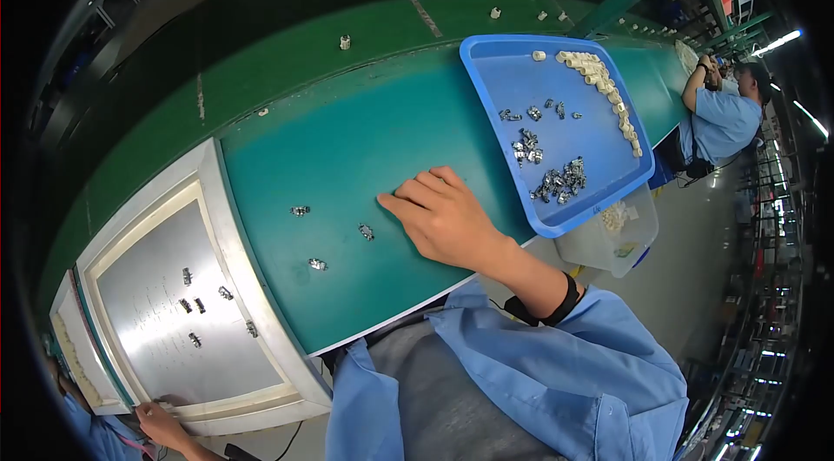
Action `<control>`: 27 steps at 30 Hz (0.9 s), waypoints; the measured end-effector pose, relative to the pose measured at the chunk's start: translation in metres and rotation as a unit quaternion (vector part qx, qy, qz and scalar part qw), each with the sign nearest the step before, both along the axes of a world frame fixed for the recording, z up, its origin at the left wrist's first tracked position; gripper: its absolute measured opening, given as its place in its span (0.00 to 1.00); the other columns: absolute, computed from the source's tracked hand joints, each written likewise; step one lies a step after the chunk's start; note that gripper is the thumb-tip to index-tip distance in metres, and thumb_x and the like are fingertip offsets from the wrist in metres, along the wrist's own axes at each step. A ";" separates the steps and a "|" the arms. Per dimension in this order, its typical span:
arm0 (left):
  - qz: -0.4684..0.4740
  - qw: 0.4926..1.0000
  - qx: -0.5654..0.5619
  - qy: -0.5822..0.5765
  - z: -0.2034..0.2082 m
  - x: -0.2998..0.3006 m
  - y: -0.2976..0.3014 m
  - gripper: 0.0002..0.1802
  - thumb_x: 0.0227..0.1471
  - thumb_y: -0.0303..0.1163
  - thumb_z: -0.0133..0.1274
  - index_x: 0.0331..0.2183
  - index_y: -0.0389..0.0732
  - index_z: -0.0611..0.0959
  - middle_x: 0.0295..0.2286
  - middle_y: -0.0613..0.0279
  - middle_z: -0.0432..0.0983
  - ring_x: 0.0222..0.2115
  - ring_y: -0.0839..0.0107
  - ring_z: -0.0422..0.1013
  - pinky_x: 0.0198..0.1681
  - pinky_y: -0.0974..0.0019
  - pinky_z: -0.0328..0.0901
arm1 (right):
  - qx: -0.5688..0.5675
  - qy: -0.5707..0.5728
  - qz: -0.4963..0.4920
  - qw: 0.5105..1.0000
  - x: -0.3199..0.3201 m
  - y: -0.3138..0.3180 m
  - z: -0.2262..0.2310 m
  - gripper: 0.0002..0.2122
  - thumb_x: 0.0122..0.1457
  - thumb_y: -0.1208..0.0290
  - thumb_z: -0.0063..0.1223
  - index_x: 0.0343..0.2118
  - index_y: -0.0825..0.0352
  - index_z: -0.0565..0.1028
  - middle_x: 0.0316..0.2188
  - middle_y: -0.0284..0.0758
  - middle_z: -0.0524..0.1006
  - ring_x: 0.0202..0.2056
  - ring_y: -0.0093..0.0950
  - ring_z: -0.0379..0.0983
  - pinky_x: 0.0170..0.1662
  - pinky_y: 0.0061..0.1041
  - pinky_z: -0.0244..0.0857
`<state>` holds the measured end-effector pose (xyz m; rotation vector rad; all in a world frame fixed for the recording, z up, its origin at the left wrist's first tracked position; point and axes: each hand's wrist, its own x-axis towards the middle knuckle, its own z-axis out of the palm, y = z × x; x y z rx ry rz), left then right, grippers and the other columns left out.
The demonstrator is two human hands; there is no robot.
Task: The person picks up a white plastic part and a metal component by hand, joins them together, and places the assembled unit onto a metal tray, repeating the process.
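My right hand (445, 216) hovers over the green bench top (365, 139), back upward and fingers curled under. What they hold, if anything, is hidden. Left of it lie a small metal part (367, 232) and two more, another metal part (300, 211) and a third metal part (318, 265). At the lower left, my left hand (158, 424) is closed on the near edge of a white-framed metal plate (217, 419). Several small dark metal parts (199, 305) are scattered on the plate.
Right of my right hand, a blue tray (512, 157) holds heaped metal parts (560, 181) and a row of cream cylinders (599, 79). A clear bin (638, 244) sits below it. White pieces (345, 42) stand on the far green strip. Co-workers (725, 118) are at right and lower left.
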<state>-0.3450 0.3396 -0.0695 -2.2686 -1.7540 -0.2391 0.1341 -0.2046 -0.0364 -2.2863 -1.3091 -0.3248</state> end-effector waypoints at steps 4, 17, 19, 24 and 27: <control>-0.020 0.999 0.013 -0.026 0.005 -0.002 -0.007 0.16 0.63 0.37 0.53 0.47 0.37 0.82 0.43 0.46 0.82 0.45 0.48 0.77 0.45 0.50 0.71 | -0.047 -0.020 0.008 0.999 0.001 0.001 0.005 0.09 0.52 0.78 0.63 0.37 0.65 0.83 0.35 0.31 0.75 0.39 0.30 0.72 0.50 0.34 0.63; -0.436 0.746 -0.240 -0.442 0.093 0.215 -0.208 0.14 0.56 0.15 0.50 0.45 0.30 0.79 0.43 0.50 0.74 0.43 0.62 0.74 0.50 0.62 0.70 | 0.062 0.141 0.042 0.987 0.002 0.024 0.027 0.06 0.53 0.81 0.64 0.34 0.67 0.83 0.34 0.34 0.80 0.37 0.32 0.77 0.50 0.34 0.66; -0.490 0.650 -0.342 -0.470 0.104 0.254 -0.246 0.14 0.54 0.14 0.51 0.44 0.30 0.79 0.41 0.49 0.74 0.41 0.63 0.73 0.47 0.63 0.70 | 0.166 0.234 0.085 0.954 -0.006 0.031 0.039 0.06 0.53 0.82 0.64 0.34 0.68 0.84 0.34 0.36 0.82 0.37 0.33 0.79 0.51 0.34 0.68; -0.440 0.506 -0.512 -0.537 0.114 0.297 -0.310 0.14 0.52 0.14 0.57 0.44 0.29 0.80 0.40 0.47 0.76 0.38 0.62 0.75 0.43 0.62 0.71 | 0.309 0.413 0.169 0.840 -0.015 0.034 0.074 0.09 0.51 0.84 0.67 0.36 0.69 0.85 0.35 0.40 0.83 0.38 0.33 0.80 0.54 0.37 0.70; -0.416 0.444 -0.570 -0.552 0.114 0.302 -0.323 0.15 0.52 0.15 0.60 0.44 0.28 0.80 0.39 0.46 0.76 0.37 0.61 0.76 0.42 0.63 0.72 | 0.384 0.472 0.247 0.754 -0.024 0.044 0.086 0.10 0.50 0.84 0.68 0.37 0.68 0.85 0.36 0.40 0.83 0.37 0.32 0.80 0.56 0.40 0.69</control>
